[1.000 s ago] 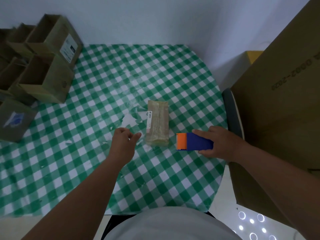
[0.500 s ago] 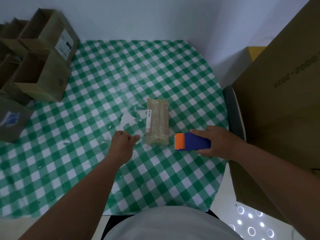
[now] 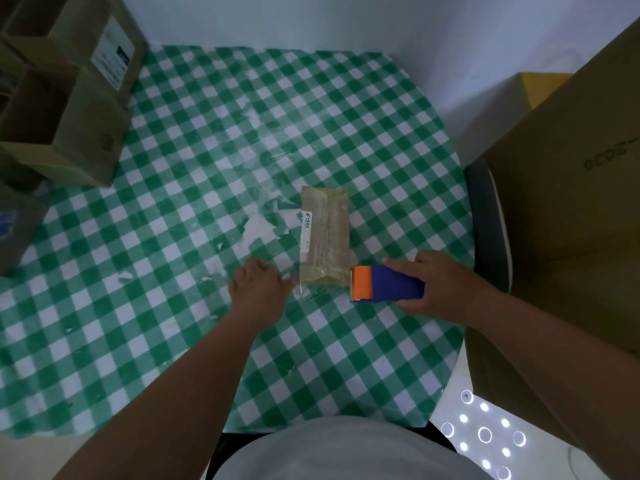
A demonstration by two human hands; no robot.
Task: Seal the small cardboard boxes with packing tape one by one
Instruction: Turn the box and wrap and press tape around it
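— Where did the small cardboard box (image 3: 325, 237) lie?

— Just above the middle of the frame on the checked tabletop (image 3: 173, 306), its long axis running from the near edge toward the top of the frame. Its top looked glossy, as if already taped lengthwise.

— And the hands?

— The right hand (image 3: 440, 289) had its fingers wrapped round the blue and orange tape dispenser (image 3: 384, 284), whose orange end met the box's near right corner. The left hand (image 3: 258, 292) sat just left of the box's near end, fingers loosely curled, a fingertip reaching toward a clear strip of tape there; whether it pinched that strip I could not tell.

— So which way would the next move go?

— Likely across the near end, since the dispenser lay at right angles to the box's length. More open boxes (image 3: 65, 109) waited at upper left.
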